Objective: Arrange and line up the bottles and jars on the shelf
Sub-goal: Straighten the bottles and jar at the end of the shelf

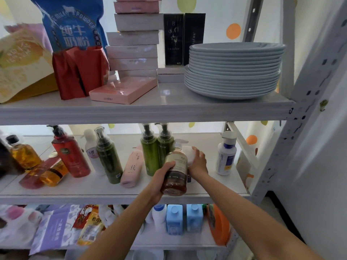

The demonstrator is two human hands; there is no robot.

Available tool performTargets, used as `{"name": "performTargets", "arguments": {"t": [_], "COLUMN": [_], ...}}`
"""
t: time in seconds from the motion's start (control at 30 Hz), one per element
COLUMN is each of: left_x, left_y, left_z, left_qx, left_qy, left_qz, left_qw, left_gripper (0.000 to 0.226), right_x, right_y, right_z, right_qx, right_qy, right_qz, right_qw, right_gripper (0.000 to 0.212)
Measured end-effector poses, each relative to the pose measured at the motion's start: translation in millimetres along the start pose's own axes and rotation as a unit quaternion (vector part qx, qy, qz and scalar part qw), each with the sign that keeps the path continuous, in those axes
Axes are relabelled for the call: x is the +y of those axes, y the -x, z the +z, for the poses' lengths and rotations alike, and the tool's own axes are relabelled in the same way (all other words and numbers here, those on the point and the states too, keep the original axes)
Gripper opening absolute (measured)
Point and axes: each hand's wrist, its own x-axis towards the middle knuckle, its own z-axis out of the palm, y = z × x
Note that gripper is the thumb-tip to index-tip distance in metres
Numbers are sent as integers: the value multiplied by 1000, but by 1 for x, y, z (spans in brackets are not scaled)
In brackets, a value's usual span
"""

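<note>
My left hand (161, 177) grips a brown pump bottle (176, 172) and holds it just above the front of the middle shelf (105, 193). My right hand (198, 162) is closed on a white bottle (188, 153) right behind the brown one. Two green pump bottles (156, 152) stand just left of my hands. A pink bottle (132, 167) leans beside another dark green bottle (109, 158). A red pump bottle (72, 154) stands further left, with orange and red bottles (48, 170) lying on their sides. A white bottle with a blue label (225, 156) stands alone at the right.
The upper shelf carries a stack of grey plates (233, 70), pink boxes (123, 90) and food bags (70, 25). The lower shelf holds blue bottles (184, 218), an orange jug (220, 225) and snack packets (90, 226). A metal shelf upright (293, 117) stands at the right.
</note>
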Motion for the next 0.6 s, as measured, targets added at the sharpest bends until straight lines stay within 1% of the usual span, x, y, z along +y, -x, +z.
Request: {"name": "performTargets", "arguments": {"t": [0.07, 0.17, 0.33, 0.43, 0.5, 0.6], "left_x": [-2, -8, -13, -15, -17, -18], "left_y": [-1, -5, -10, -16, -22, -33], "left_z": [-2, -6, -7, -5, -3, 1], "left_qx": [9, 20, 27, 21, 28, 40], "left_qy": [-16, -14, 4, 13, 15, 12], "left_qz": [3, 1, -1, -1, -6, -19], "left_qw": [1000, 1000, 1000, 1000, 999, 999], "left_gripper": [58, 59, 58, 60, 62, 58], "right_x": [2, 5, 11, 21, 27, 31], "right_y": [-3, -5, -12, -13, -12, -10], "right_z": [3, 5, -5, -15, -19, -25], "right_qx": [9, 16, 25, 28, 42, 69], "right_qy": [-10, 12, -5, 4, 4, 9], "right_qz": [-11, -21, 29, 39, 44, 54], "right_qw": [1000, 1000, 999, 999, 998, 996], "right_gripper": [79, 79, 85, 88, 88, 87]}}
